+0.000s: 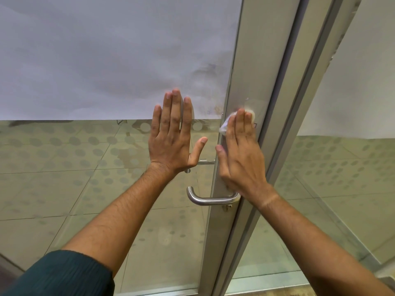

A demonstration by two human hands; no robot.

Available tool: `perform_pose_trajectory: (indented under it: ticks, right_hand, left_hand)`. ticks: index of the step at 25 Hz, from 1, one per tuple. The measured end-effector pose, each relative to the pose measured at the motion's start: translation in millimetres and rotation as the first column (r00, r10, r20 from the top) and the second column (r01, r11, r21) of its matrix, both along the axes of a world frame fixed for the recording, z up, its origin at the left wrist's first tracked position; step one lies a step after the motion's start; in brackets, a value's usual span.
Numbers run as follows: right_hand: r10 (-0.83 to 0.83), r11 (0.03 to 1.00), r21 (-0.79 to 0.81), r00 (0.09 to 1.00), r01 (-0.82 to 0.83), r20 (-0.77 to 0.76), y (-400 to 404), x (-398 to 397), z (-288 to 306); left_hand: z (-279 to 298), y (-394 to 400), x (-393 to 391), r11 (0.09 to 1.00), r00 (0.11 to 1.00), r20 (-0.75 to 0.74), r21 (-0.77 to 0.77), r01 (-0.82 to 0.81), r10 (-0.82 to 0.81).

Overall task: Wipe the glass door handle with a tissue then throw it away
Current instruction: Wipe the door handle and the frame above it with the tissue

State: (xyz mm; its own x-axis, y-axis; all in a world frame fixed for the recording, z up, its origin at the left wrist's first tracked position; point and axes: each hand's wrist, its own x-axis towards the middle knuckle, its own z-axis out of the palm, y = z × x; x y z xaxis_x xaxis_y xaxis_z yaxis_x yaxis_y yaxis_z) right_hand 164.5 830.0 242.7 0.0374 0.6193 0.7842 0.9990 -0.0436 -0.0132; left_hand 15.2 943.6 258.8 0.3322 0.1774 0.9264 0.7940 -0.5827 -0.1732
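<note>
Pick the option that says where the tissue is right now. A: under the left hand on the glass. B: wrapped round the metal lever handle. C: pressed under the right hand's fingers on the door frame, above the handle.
C: the tissue shows under the right hand, flat on the door frame above the handle.

Two bare hands: left hand (171, 137), right hand (239, 150). One crumpled white tissue (225, 124). One curved brushed-steel lever door handle (210, 199) on the near side; a second like it (202, 163) shows faintly through the pane. One frosted glass door panel (106, 60). One grey aluminium door frame upright (252, 60). One dark green ribbed sleeve (64, 276).
</note>
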Motion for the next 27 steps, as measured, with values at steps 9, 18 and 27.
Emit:
perform_pose_trajectory:
  ticks: [9,18,27]
  right_hand:
    - [0.02,0.988,-0.156,0.98,0.012,0.198,-24,23,-26]
    - [0.006,0.975,-0.214,0.95,0.064,0.312,-28,24,-41]
    - [-0.003,0.949,-0.295,0.937,0.113,0.351,-38,33,-49]
  left_hand:
    - [0,1,0,1.0,1.0,-0.019,0.01,-0.012,0.013]
    - [0,3,1,1.0,1.0,-0.009,0.012,-0.005,0.005]
    - [1,1,0,1.0,1.0,-0.015,0.004,-0.023,0.023]
